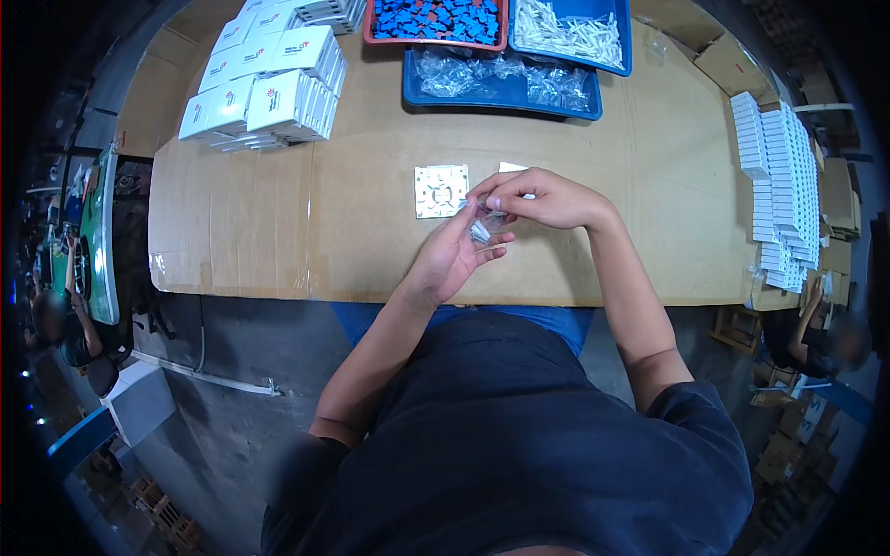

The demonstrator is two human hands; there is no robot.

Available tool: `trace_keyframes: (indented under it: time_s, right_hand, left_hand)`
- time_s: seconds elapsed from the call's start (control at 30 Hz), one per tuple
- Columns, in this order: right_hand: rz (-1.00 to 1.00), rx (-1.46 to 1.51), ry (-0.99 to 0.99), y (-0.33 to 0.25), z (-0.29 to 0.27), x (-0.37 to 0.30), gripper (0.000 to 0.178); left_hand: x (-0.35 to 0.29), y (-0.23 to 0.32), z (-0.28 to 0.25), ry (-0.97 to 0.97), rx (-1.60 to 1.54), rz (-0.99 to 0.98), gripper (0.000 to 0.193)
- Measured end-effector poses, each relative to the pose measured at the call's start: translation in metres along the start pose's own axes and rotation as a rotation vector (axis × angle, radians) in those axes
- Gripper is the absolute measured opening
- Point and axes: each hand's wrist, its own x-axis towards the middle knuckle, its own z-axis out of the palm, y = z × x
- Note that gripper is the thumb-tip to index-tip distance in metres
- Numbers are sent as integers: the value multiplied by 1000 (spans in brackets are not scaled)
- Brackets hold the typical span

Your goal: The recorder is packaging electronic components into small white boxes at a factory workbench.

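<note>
My left hand [450, 256] holds a small clear plastic bag [490, 221] with pale pieces in its lower part. From the other side, my right hand [554, 199] pinches the top of the bag, its fingers close to my left fingertips. Just beyond my left hand, a white square faceplate [440, 191] with cutouts lies flat on the cardboard-covered table [371, 236]. A second white piece [511, 168] shows behind my right hand, which hides most of it.
Stacked white boxes [269, 88] stand at the far left. Trays hold blue parts [436, 20], white plastic pieces [567, 35] and clear bags [464, 74] at the back. White parts are piled in rows [783, 185] along the right edge. Other people work at both sides.
</note>
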Motion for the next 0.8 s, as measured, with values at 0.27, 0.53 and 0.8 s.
trace_keyframes:
  time_s: [0.27, 0.53, 0.8]
  right_hand:
    - [-16, -117, 7, 0, 12, 2, 33]
    - [96, -25, -53, -1, 8, 7, 27]
    - [-37, 56, 7, 2, 2, 6, 25]
  left_hand:
    - [2, -2, 0, 32, 25, 49, 40]
    - [-2, 3, 8, -45, -34, 79, 43]
    - [-9, 9, 13, -71, 186, 130, 46]
